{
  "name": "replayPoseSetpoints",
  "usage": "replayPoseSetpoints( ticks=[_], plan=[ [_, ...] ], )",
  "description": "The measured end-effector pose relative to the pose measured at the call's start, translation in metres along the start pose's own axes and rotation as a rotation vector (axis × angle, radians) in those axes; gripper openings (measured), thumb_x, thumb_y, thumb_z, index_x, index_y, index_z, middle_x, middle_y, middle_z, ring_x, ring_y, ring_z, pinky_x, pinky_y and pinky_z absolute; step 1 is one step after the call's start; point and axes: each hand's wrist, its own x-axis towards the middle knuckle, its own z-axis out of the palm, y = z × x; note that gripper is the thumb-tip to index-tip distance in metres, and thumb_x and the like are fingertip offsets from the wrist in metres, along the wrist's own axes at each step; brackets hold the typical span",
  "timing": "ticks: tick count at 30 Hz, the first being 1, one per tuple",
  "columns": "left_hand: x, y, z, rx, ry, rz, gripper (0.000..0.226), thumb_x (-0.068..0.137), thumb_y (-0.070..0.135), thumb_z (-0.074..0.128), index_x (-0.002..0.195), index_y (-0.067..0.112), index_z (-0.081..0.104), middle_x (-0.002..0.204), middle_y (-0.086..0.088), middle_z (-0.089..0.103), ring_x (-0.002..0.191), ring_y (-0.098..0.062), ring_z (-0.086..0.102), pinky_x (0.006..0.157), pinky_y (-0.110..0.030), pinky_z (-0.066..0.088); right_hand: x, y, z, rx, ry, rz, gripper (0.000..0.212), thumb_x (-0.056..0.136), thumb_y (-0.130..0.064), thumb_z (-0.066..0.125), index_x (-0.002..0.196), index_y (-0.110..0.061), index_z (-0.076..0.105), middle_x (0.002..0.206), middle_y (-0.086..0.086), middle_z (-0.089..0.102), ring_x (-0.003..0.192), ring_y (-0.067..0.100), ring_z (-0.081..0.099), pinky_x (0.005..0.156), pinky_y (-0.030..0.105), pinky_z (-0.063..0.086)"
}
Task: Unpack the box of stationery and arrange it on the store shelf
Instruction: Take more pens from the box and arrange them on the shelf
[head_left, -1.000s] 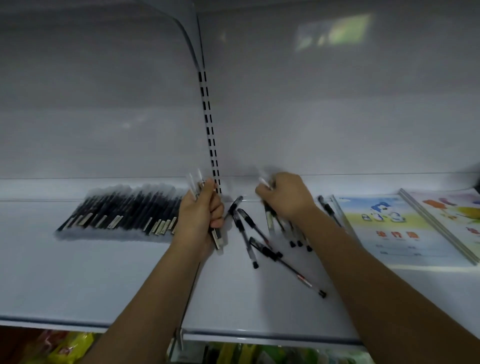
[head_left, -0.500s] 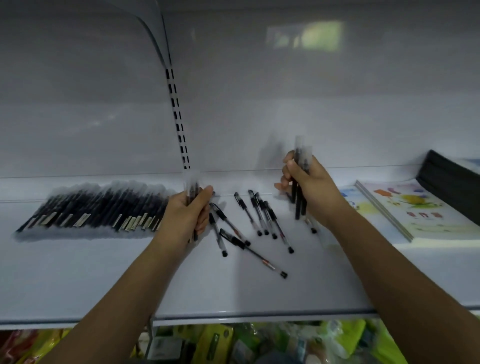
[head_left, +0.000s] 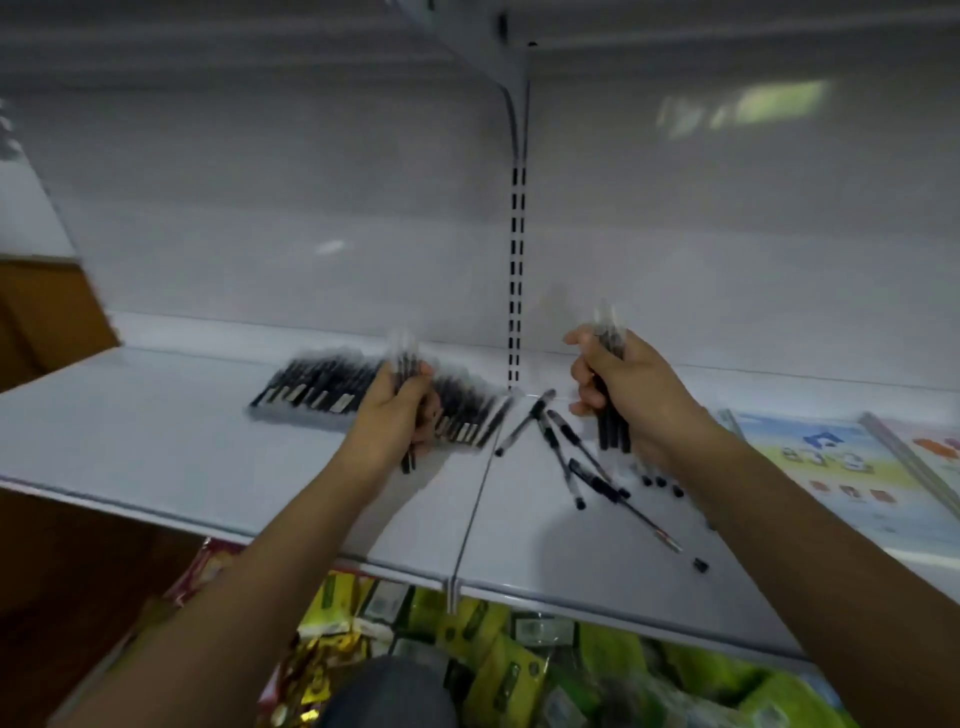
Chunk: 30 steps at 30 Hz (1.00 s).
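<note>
The white shelf (head_left: 156, 447) runs across in front of you, with a slotted upright (head_left: 516, 270) on its back wall. At the right end lie two booklets (head_left: 831, 467) flat on the shelf. A neat row of pens (head_left: 322, 387) lies at the back left, partly behind your left hand (head_left: 395, 415). That hand is curled round a small bunch of pens (head_left: 405, 358) held upright, just in front of the row. Your right hand (head_left: 623, 384) grips another bunch (head_left: 613, 431), also upright, above the shelf. Between and below your hands a few loose pens (head_left: 566, 441) lie scattered on the shelf, crossing one another. Yellow packets (head_left: 498, 670) fill the level underneath.
</note>
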Motion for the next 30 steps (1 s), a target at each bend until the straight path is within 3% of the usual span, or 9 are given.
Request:
replayPoseSetpoints(
  ticks=[4, 8, 12, 14, 16, 17, 21, 25, 30],
  plan=[
    [0.008, 0.010, -0.075, 0.082, 0.165, -0.088, 0.029, 0.105, 0.018, 0.042, 0.078, 0.018, 0.033, 0.052, 0.003, 0.030, 0.036, -0.008, 0.022, 0.037, -0.017, 0.018, 0.014, 0.011, 0.059, 0.012, -0.029, 0.196, 0.028, 0.101, -0.038, 0.049, 0.096, -0.012, 0.057, 0.051, -0.006, 0.033, 0.044, 0.010, 0.026, 0.042, 0.023, 0.023],
    [0.027, 0.009, -0.127, 0.381, 0.245, -0.128, 0.020, 0.102, 0.030, 0.044, 0.088, 0.016, 0.043, 0.066, -0.003, 0.042, 0.050, -0.014, 0.034, 0.046, -0.023, 0.024, 0.039, 0.026, 0.109, -0.089, -0.006, 0.317, 0.023, 0.099, -0.034, 0.049, 0.093, -0.011, 0.051, 0.060, -0.001, 0.037, 0.047, 0.013, 0.030, 0.046, 0.026, 0.026],
    [0.067, 0.023, -0.145, 0.637, 0.278, -0.053, 0.020, 0.100, 0.021, 0.045, 0.114, 0.007, 0.040, 0.095, -0.009, 0.052, 0.075, -0.019, 0.053, 0.061, -0.031, 0.039, 0.078, 0.027, 0.157, -0.255, 0.101, 0.349, 0.026, 0.101, -0.020, 0.039, 0.116, 0.000, 0.047, 0.074, 0.012, 0.051, 0.057, 0.021, 0.042, 0.058, 0.034, 0.038],
    [0.093, 0.027, -0.145, 0.715, 0.246, -0.066, 0.035, 0.101, 0.021, 0.045, 0.129, 0.004, 0.035, 0.115, -0.015, 0.052, 0.099, -0.030, 0.058, 0.077, -0.034, 0.044, 0.103, 0.026, 0.173, -0.476, 0.136, 0.411, 0.040, 0.102, -0.019, 0.042, 0.138, -0.001, 0.040, 0.116, 0.017, 0.059, 0.084, 0.025, 0.056, 0.075, 0.038, 0.047],
    [0.120, 0.023, -0.135, 0.741, 0.265, -0.161, 0.046, 0.102, 0.019, 0.045, 0.142, 0.001, 0.030, 0.136, -0.022, 0.041, 0.119, -0.037, 0.051, 0.094, -0.040, 0.044, 0.113, 0.017, 0.189, -1.040, 0.088, 0.330, 0.045, 0.103, -0.022, 0.046, 0.145, -0.010, 0.033, 0.149, 0.010, 0.039, 0.128, 0.022, 0.046, 0.107, 0.031, 0.034],
    [0.131, 0.020, -0.127, 0.776, 0.311, -0.195, 0.048, 0.102, 0.016, 0.045, 0.145, 0.001, 0.030, 0.144, -0.023, 0.034, 0.126, -0.039, 0.045, 0.102, -0.041, 0.040, 0.116, 0.019, 0.190, -1.191, 0.054, 0.285, 0.046, 0.104, -0.023, 0.044, 0.147, -0.014, 0.030, 0.153, 0.008, 0.032, 0.137, 0.021, 0.037, 0.111, 0.028, 0.027],
    [0.146, 0.006, -0.105, 1.117, 0.265, -0.205, 0.054, 0.098, 0.013, 0.048, 0.145, -0.004, 0.026, 0.146, -0.022, 0.031, 0.132, -0.036, 0.036, 0.108, -0.039, 0.033, 0.114, 0.038, 0.193, -0.548, 0.383, 0.341, 0.044, 0.099, -0.007, 0.042, 0.141, -0.001, 0.029, 0.145, 0.020, 0.035, 0.130, 0.035, 0.039, 0.105, 0.039, 0.033],
    [0.137, -0.012, -0.104, 1.291, 0.296, -0.235, 0.076, 0.099, 0.042, 0.047, 0.148, -0.008, 0.017, 0.146, -0.021, 0.029, 0.133, -0.035, 0.030, 0.109, -0.044, 0.028, 0.116, 0.056, 0.211, -0.708, 0.479, 0.329, 0.058, 0.101, -0.018, 0.039, 0.147, 0.007, 0.014, 0.149, 0.023, 0.023, 0.135, 0.036, 0.028, 0.112, 0.041, 0.024],
    [0.137, -0.011, -0.104, 1.284, 0.203, -0.447, 0.114, 0.088, 0.078, 0.032, 0.150, -0.009, -0.009, 0.159, -0.022, 0.007, 0.147, -0.037, 0.009, 0.120, -0.051, 0.010, 0.113, 0.059, 0.233, -0.944, 0.305, 0.500, 0.083, 0.097, -0.021, 0.045, 0.147, 0.009, -0.015, 0.157, 0.024, -0.019, 0.148, 0.036, -0.012, 0.121, 0.045, -0.006]
  ],
)
